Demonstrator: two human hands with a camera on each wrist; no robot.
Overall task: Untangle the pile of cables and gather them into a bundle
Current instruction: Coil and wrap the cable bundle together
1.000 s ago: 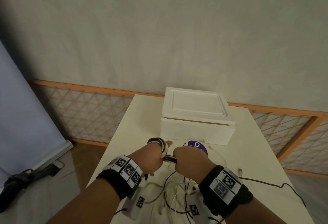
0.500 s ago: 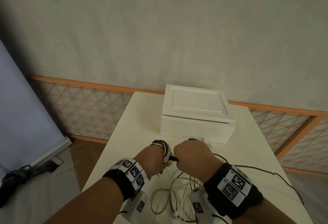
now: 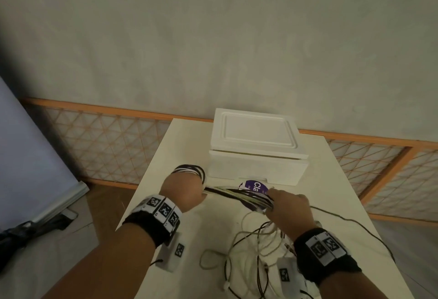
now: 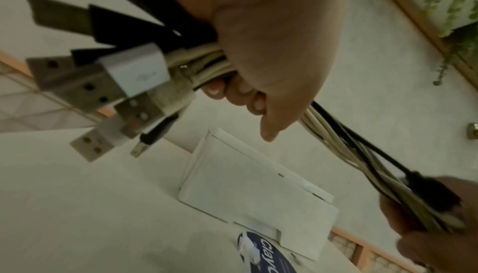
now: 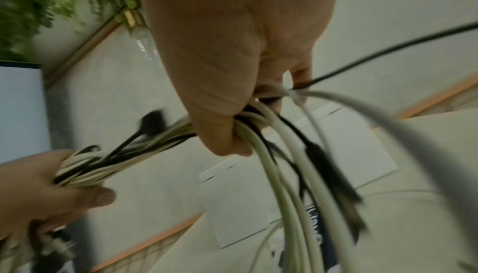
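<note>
A bundle of white and black cables [image 3: 239, 195] stretches taut between my two hands above the white table [image 3: 180, 215]. My left hand [image 3: 182, 188] grips one end in a fist, and several USB plugs [image 4: 103, 77] stick out past it. My right hand [image 3: 288, 208] grips the same cables [image 5: 134, 150] farther along. From its fist the loose lengths [image 5: 289, 185] hang down to a tangled heap [image 3: 258, 251] on the table near me. One black cable [image 3: 355, 225] trails off to the right edge.
A white foam box [image 3: 257, 147] with a lid stands at the back of the table. A purple-labelled round tub [image 3: 254, 187] lies in front of it, under the cables. A lattice fence and a grey wall stand behind.
My hands have moved apart: the right one slid rightward along the cables, so a longer taut stretch shows between the fists. The purple tub shows again.
</note>
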